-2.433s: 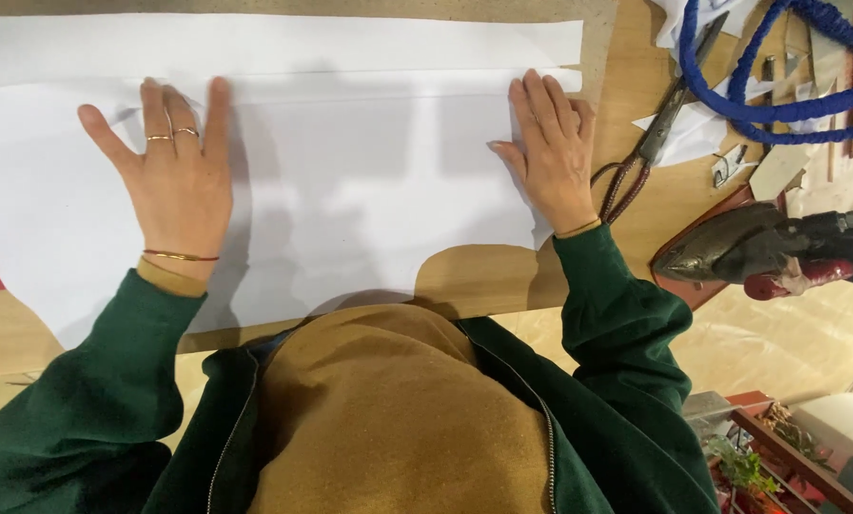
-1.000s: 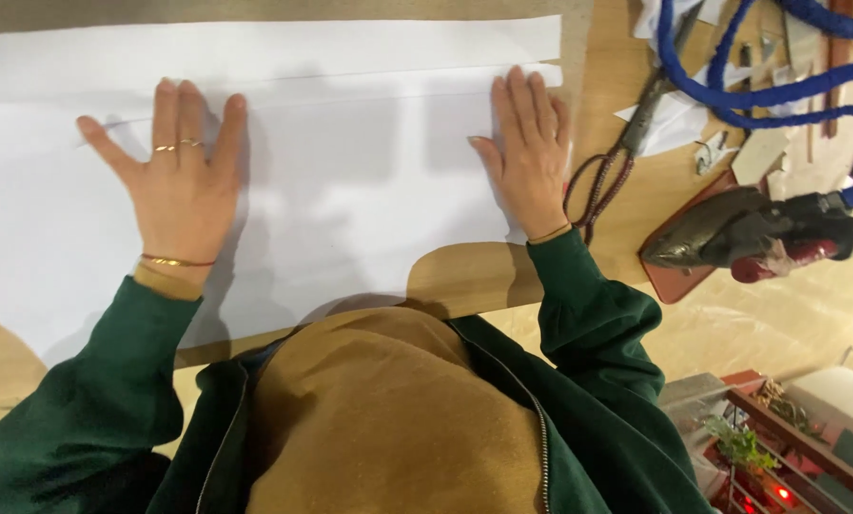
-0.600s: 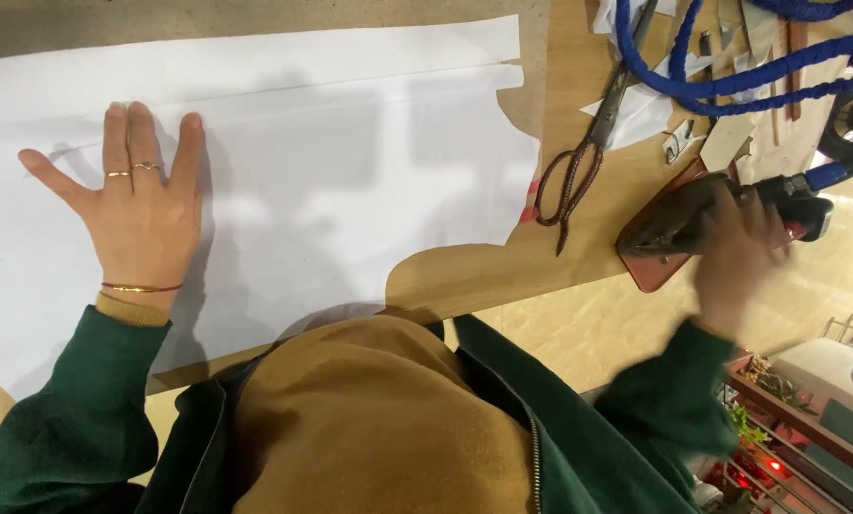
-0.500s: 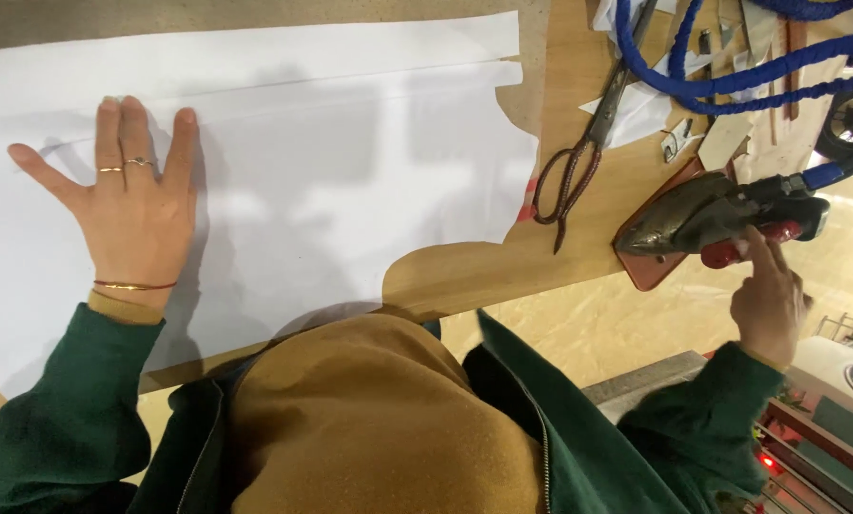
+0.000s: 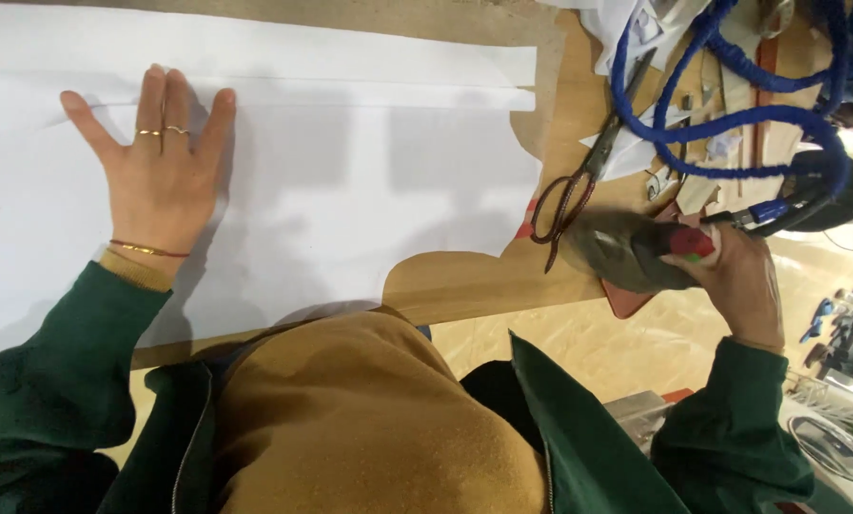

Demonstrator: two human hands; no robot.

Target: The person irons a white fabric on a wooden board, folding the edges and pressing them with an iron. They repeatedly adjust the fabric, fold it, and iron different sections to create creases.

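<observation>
My left hand (image 5: 160, 171) lies flat, fingers spread, on a large white sheet of fabric (image 5: 350, 171) laid over a wooden table (image 5: 464, 286). At the table's right edge my right hand (image 5: 735, 281) is closed around the handle of a dark clothes iron (image 5: 626, 252), which rests on a reddish pad (image 5: 631, 300). A pair of dark scissors (image 5: 578, 186) lies just left of the iron, beside the fabric's right edge.
A thick blue cord (image 5: 731, 105) loops over the table's far right among paper scraps and small tools. Beyond the table edge are a tan floor (image 5: 598, 352) and equipment at lower right (image 5: 826, 438).
My right hand left the fabric, swung right off the table edge and took hold of the iron. The left hand stayed pressed on the fabric. The view shifted to the right.
</observation>
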